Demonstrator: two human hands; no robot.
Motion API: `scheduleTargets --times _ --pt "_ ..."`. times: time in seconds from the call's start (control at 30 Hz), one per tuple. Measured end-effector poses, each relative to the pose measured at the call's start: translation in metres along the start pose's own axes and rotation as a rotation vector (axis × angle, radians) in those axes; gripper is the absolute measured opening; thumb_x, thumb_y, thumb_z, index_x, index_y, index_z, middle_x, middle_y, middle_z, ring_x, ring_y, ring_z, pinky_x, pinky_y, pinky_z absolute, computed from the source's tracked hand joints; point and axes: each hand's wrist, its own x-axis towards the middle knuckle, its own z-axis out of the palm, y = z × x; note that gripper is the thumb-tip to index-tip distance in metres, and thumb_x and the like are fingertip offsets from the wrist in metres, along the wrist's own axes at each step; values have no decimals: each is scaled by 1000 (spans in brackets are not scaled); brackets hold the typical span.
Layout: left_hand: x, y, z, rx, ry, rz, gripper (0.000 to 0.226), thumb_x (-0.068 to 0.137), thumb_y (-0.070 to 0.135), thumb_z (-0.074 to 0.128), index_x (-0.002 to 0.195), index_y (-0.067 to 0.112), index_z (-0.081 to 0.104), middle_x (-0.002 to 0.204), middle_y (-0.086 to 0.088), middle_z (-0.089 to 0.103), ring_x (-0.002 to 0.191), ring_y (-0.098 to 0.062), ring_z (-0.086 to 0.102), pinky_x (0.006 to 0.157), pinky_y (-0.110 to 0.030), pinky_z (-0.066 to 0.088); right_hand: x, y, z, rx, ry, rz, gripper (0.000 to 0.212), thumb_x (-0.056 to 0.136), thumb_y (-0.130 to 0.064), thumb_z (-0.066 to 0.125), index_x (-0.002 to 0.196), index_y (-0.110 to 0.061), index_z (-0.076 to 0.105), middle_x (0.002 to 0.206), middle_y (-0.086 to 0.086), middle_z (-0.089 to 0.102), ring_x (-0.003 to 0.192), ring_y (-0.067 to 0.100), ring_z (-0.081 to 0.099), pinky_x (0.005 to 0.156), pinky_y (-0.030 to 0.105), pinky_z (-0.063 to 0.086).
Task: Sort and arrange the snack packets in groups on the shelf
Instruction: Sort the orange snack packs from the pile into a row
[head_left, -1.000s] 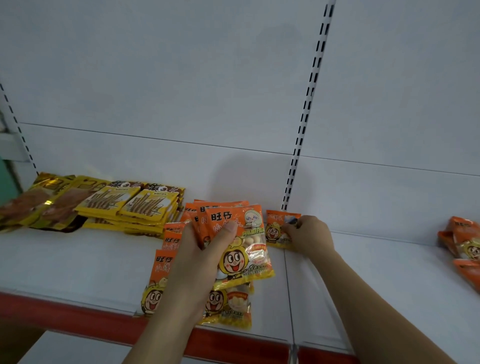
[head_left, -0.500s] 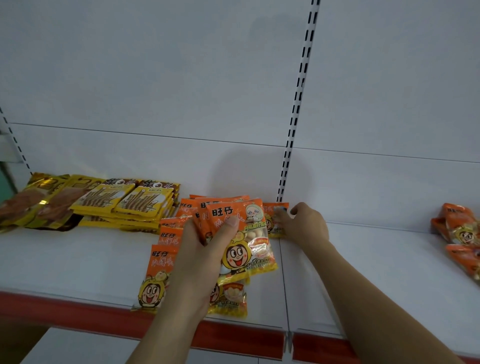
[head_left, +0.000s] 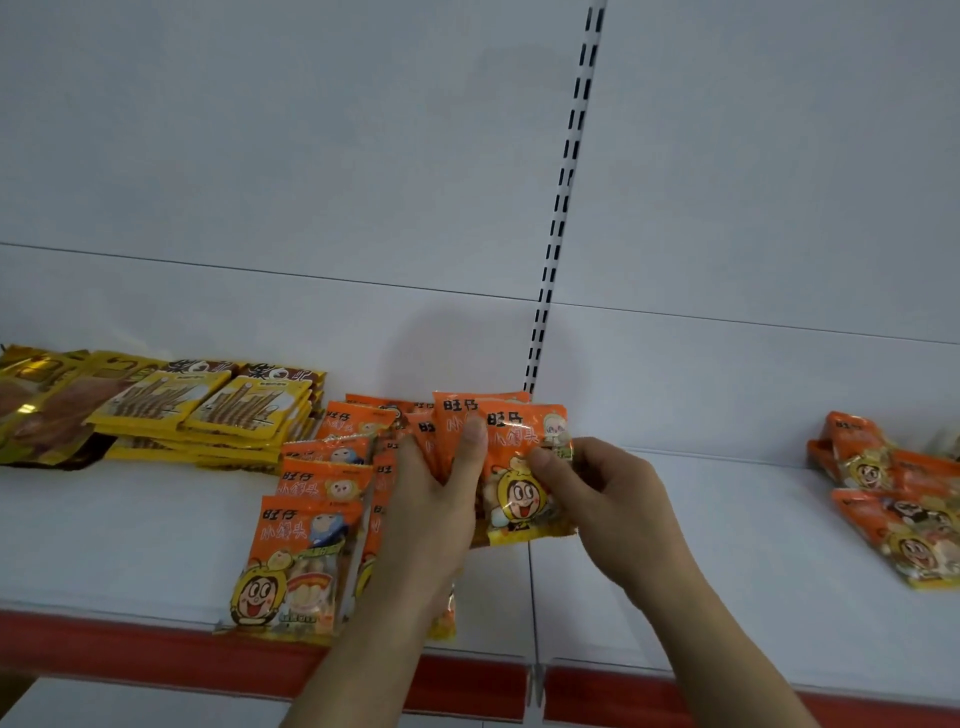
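My left hand (head_left: 434, 499) grips a fanned bunch of orange snack packets (head_left: 457, 421) above the white shelf (head_left: 130, 530), thumb on top. My right hand (head_left: 608, 493) pinches the front orange packet (head_left: 519, 483) of that bunch by its right edge. More orange packets (head_left: 301, 561) lie in overlapping rows on the shelf just left of my left hand, partly hidden under it. Another loose heap of orange packets (head_left: 893, 499) lies at the far right of the shelf.
Stacks of yellow stick-snack packets (head_left: 218, 410) and gold-brown packets (head_left: 41, 410) lie at the back left. A slotted upright (head_left: 563, 187) runs up the white back panel. The shelf has a red front edge (head_left: 467, 686), with a bare stretch between my hands and the right heap.
My right hand lifted a small orange packet from the shelf's back by the upright and brought it forward onto the front of the bunch in my left hand.
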Motion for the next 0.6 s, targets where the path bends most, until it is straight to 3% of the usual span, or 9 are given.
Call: scheduleTargets --times 0.07,0.2,0.33,0.47,0.53,0.6 --pt "0 -1 0 -33 5 -1 53 84 58 68 131 36 53 114 5 76 92 -19 78 78 -49 65 3 1 -6 48 71 13 18 91 -38 69 88 -20 73 74 -10 75 67 4 71 55 16 52" --pt "0 3 -13 -106 78 26 30 95 38 68 123 30 60 107 2 78 86 -23 79 66 -45 65 31 19 -17 1 299 110 31 95 -34 64 75 -11 72 65 2 71 59 15 61 55 29 45" --pt "6 5 -34 -138 155 47 25 96 38 67 120 32 61 104 9 78 91 -15 78 69 -37 63 62 46 -4 -221 185 202 33 98 -26 54 73 -10 68 67 3 66 59 18 56 53 25 38" --pt "13 2 -49 -170 215 29 29 93 42 71 119 36 62 110 8 77 100 -20 76 84 -50 62 86 63 19 -370 121 201 36 97 -31 55 74 -6 65 67 3 67 65 21 61 55 31 45" --pt "13 2 -52 -167 214 21 29 90 47 72 117 41 63 113 9 77 106 -23 74 91 -57 59 94 70 27 -465 151 193 41 98 -34 54 68 -7 57 61 3 60 59 19 54 52 29 38" --pt "12 3 -53 -168 210 22 30 90 48 72 117 42 63 112 9 77 105 -24 75 91 -57 59 96 75 32 -536 185 182 42 99 -40 52 73 -8 60 64 3 61 62 18 55 52 28 37"
